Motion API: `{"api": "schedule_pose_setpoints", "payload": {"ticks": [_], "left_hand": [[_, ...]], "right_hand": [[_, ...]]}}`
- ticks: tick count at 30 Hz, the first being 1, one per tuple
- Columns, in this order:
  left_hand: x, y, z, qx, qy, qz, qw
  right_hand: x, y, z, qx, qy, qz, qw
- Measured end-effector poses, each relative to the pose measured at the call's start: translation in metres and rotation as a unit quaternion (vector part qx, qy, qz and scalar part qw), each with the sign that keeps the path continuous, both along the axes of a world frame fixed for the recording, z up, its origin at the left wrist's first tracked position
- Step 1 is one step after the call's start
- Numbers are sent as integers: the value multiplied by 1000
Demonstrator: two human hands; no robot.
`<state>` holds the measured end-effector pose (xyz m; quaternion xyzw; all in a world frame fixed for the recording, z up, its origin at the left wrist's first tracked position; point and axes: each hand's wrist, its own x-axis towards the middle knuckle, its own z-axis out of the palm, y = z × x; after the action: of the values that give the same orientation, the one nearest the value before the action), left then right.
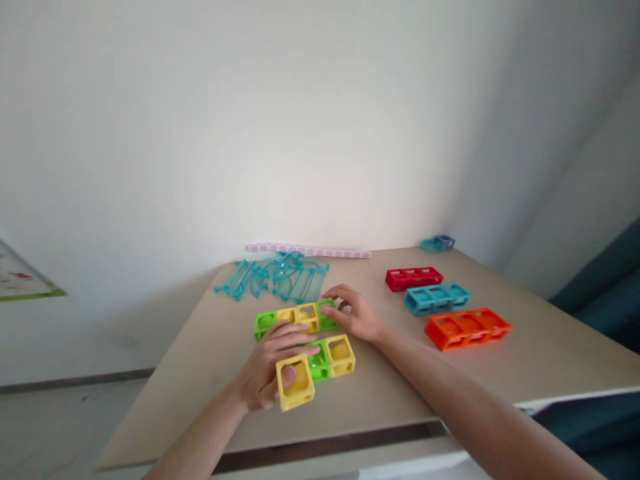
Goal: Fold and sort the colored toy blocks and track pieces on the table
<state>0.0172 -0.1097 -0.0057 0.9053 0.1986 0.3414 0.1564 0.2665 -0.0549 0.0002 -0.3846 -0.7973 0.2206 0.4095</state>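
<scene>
My left hand is closed on a yellow hollow cube block, its thumb in the square opening and its fingers stretched over the blocks behind. Just beyond lie a green cube block and another yellow cube block, side by side. Farther back is a joined row of green and yellow cube blocks, partly hidden by my left fingers. At that row's right end, my right hand is bent around the green end cube, thumb on its near side and fingers behind.
On the table, red, light-blue and orange block rows stand at right. Clear teal plastic pieces lie at back left, before a pale purple strip along the wall. A dark-blue block sits at the far corner.
</scene>
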Motion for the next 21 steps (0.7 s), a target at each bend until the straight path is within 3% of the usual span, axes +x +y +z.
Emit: {"api": "schedule_pose_setpoints", "payload": {"ticks": [5, 8, 10, 14, 17, 18, 21], "left_hand": [[-5, 3, 0, -27, -13, 27, 999], [-8, 3, 3, -55, -39, 47, 997], [-8, 2, 4, -69, -48, 55, 995], [-6, 3, 3, -84, -60, 58, 993], [-5, 5, -1, -83, -85, 53, 992], [-6, 6, -2, -83, -91, 54, 991], [-6, 6, -3, -86, -98, 54, 990]], "right_hand": [[10, -16, 12, 55, -23, 111, 992], [4, -25, 14, 69, -85, 215, 970], [-2, -29, 16, 88, -128, 245, 957], [-11, -34, 21, 168, -134, 215, 953], [-15, -58, 17, 227, -172, 176, 942], [-16, -73, 13, 224, -213, 171, 935], [-25, -129, -5, 119, -342, 180, 914]]}}
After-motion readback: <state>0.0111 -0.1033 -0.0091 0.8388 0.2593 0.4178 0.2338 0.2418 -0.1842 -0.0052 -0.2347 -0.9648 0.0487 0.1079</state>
